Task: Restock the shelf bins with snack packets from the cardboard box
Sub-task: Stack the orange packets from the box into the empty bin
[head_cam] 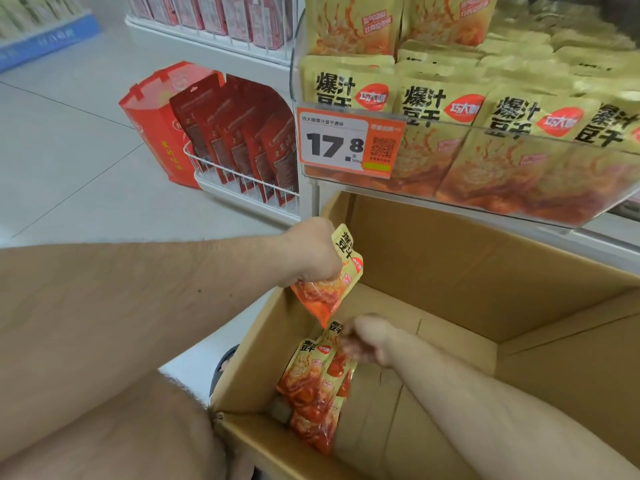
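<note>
Your way into the cardboard box (433,258) is open from above, its right half bare. Loose snack packets (317,386) crowd the left corner. The clear shelf bin (485,199) overhangs the far wall.

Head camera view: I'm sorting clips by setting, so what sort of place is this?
Most likely a shop aisle: a price tag hangs on a clear shelf bin full of snack packets, and wire racks hold red packets.

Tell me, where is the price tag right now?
The price tag hangs in the upper middle of the head view, on the left front corner of the clear bin of yellow packets, above the cardboard box.
</note>
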`<state>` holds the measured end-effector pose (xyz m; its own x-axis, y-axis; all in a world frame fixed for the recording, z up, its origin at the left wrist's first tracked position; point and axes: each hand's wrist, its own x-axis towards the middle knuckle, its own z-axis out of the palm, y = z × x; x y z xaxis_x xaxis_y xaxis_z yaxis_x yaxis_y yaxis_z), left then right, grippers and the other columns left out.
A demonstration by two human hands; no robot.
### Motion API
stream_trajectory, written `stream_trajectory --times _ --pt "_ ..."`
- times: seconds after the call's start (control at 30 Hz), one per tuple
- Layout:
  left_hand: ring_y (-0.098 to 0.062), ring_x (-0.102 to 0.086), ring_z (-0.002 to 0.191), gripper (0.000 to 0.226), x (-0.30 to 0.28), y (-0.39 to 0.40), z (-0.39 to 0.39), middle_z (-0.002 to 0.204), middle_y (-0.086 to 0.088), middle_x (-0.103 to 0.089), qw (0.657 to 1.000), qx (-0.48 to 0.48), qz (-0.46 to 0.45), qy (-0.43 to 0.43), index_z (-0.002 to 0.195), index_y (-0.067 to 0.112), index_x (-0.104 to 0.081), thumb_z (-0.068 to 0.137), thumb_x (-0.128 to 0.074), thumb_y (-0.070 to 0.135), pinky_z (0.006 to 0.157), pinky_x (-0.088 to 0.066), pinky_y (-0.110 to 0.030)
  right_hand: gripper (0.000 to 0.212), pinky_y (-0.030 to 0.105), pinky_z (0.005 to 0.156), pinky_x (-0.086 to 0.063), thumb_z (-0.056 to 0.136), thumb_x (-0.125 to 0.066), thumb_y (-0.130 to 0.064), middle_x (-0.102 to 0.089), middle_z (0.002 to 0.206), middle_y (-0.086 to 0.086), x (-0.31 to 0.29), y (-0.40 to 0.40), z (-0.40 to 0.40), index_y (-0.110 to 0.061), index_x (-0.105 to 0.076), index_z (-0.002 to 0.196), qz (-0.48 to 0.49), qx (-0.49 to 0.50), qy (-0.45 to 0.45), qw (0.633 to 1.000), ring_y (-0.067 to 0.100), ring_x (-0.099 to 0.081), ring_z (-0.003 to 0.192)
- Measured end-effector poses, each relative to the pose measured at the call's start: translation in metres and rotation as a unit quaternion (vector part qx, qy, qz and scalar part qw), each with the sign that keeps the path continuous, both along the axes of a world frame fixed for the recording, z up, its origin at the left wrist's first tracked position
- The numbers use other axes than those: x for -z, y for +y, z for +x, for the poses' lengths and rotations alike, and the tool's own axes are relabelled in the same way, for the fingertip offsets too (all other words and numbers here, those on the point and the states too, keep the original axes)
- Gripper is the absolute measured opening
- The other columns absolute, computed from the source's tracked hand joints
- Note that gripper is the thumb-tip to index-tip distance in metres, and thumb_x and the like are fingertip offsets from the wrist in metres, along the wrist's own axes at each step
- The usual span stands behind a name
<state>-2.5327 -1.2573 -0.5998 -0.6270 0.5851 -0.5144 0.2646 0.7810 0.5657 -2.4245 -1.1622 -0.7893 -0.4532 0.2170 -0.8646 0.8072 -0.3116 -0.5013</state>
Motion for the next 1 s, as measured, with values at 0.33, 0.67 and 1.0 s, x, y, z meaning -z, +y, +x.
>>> stream_trajectory --times 0.33,0.67,1.0 --pt "-0.024 -0.06 0.093 0.043 0.008 0.001 -0.008 0.107 -0.006 -0.061 0.999 0.039 -0.018 0.018 0.123 0.015 -0.052 0.085 -0.07 0.007 0.061 -0.053 -0.029 0.024 0.021 0.056 -0.055 0.087 -0.069 -0.007 -0.062 0.073 0.005 0.066 -0.059 -0.023 -0.01 -0.049 0.074 0.115 -0.044 -0.137 0.983 0.016 -0.06 0.061" --pt "-0.02 -0.058 0.084 0.036 -0.001 -0.001 -0.009 0.099 -0.007 -0.061 0.997 -0.026 0.054 -0.043 0.115 0.014 -0.05 0.087 -0.067 0.0 0.062 -0.05 -0.03 0.013 0.021 0.043 -0.02 0.099 -0.052 -0.014 -0.051 0.082 0.009 -0.081 0.057 0.048 -0.017 -0.054 0.086 0.11 0.008 0.0 0.994 0.012 -0.033 0.05" --pt "-0.026 -0.071 0.077 0.037 -0.035 0.01 0.035 0.1 -0.016 -0.071 0.917 -0.025 0.201 -0.343 0.107 0.004 -0.059 0.091 -0.031 -0.015 0.057 -0.057 -0.032 0.007 0.018 0.044 -0.029 0.102 -0.049 -0.011 -0.058 0.074 0.007 -0.23 0.052 0.1 -0.016 -0.048 0.098 0.063 0.109 0.204 0.971 0.008 -0.041 0.05"
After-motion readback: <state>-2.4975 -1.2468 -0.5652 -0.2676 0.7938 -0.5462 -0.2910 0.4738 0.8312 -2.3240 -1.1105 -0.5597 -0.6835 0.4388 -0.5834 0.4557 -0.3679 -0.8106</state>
